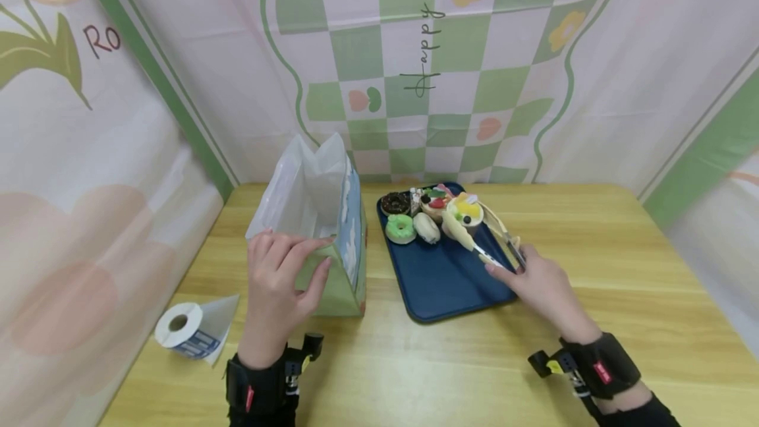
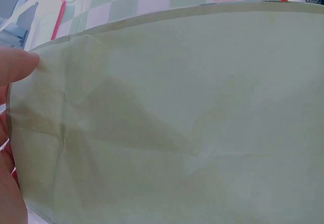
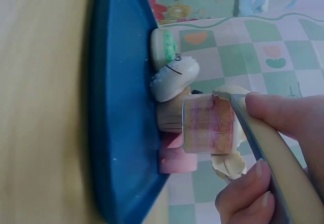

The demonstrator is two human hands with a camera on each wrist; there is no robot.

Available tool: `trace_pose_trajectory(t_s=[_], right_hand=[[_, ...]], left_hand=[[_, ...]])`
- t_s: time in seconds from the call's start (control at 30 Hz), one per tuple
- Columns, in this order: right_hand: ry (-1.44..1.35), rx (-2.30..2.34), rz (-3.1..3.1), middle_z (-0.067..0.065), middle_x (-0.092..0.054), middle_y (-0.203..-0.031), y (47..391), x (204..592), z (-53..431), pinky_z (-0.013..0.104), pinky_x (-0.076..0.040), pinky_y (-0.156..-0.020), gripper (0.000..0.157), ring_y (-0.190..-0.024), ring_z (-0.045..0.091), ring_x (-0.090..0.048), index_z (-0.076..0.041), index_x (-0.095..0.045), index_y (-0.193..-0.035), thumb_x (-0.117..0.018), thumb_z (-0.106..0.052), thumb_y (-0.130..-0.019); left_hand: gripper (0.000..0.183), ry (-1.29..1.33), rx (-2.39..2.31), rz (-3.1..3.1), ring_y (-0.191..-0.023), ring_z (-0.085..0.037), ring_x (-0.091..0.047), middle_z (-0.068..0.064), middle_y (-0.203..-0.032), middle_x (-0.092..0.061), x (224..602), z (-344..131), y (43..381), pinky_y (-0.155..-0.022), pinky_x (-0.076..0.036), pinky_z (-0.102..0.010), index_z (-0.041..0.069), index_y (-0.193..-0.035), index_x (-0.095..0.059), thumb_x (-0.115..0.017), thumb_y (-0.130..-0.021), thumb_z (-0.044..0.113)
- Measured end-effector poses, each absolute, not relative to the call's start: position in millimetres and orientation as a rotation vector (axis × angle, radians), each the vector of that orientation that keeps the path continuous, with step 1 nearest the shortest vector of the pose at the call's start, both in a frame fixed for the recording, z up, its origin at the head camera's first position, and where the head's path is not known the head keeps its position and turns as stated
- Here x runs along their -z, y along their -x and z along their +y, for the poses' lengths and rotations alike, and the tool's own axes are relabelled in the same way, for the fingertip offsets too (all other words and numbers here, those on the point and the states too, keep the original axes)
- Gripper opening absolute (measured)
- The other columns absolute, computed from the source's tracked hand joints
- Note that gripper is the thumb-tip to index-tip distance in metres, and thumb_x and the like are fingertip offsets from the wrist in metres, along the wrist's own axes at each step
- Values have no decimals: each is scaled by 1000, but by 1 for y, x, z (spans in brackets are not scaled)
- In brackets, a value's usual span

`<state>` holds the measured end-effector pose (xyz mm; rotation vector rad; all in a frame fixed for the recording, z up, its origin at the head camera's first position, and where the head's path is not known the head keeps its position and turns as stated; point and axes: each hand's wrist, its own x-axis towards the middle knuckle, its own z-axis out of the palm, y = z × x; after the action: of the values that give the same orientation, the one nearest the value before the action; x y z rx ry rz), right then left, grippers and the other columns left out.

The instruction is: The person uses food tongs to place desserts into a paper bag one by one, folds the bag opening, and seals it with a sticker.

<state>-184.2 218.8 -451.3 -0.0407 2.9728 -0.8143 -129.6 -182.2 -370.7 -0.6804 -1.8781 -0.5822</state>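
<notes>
My left hand point(image 1: 283, 272) pinches the near rim of an upright, open-topped paper bag point(image 1: 329, 292), green in front with a blue side and white inside. That green panel point(image 2: 162, 113) fills most of the left wrist view, with the thumb on its edge. My right hand point(image 1: 548, 285) grips cream-tipped tongs point(image 1: 459, 232). Between the tong tips is a layered dessert cup point(image 3: 202, 125) topped with fruit, held out from the surface of the blue tray point(image 1: 450, 292). Beside it on the tray are a fruit-topped tart point(image 1: 435, 203) and a white pastry point(image 1: 427, 228).
A chocolate donut point(image 1: 395, 203) and a green-iced donut point(image 1: 400, 229) lie at the tray's left. A label roll point(image 1: 188, 331) with a loose strip sits left of the bag on the wooden table point(image 1: 427, 374). Printed cloth point(image 1: 409, 117) hangs behind the table.
</notes>
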Motion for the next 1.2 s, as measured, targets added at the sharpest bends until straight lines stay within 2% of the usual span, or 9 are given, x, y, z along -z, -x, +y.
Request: trace_pose_trajectory(t_s=[0.13, 0.33, 0.47, 0.7, 1.2], right_hand=[[43, 833, 2979, 11, -61, -81, 184, 443, 220, 30, -39, -51, 89, -61, 19, -53, 4, -42, -135, -56, -69, -86], [86, 801, 3046, 9, -60, -78, 184, 426, 218, 31, -37, -51, 70, -59, 18, -51, -1, -51, -111, -58, -67, -86], [117, 796, 3074, 8, -58, -76, 183, 416, 217, 30, -37, -50, 66, -57, 18, -50, -3, -51, -103, -58, -66, -87], [162, 803, 3114, 7, -55, -72, 182, 402, 213, 29, -36, -49, 61, -55, 18, -49, -5, -50, -98, -57, -65, -87], [230, 795, 3148, 6, -52, -70, 186, 364, 193, 30, -32, -48, 62, -53, 19, -46, -9, -47, -99, -58, -68, -85]], left_hand=[[19, 681, 580, -1878, -79, -27, -50, -6, -84, -65, 371, -182, 129, -84, -32, -46, 8, -96, -72, -67, -84, 21], [18, 678, 579, -1878, -79, -27, -50, -6, -83, -64, 371, -182, 129, -84, -32, -46, 8, -95, -72, -66, -84, 21], [18, 677, 579, -1879, -79, -27, -50, -6, -83, -64, 371, -182, 129, -84, -33, -46, 8, -95, -72, -66, -84, 21], [18, 673, 574, -1885, -79, -27, -50, -6, -83, -64, 371, -182, 129, -84, -33, -46, 8, -96, -72, -66, -84, 21], [19, 672, 570, -1874, -78, -27, -49, -5, -82, -64, 372, -182, 129, -83, -33, -46, 9, -95, -72, -66, -83, 21]])
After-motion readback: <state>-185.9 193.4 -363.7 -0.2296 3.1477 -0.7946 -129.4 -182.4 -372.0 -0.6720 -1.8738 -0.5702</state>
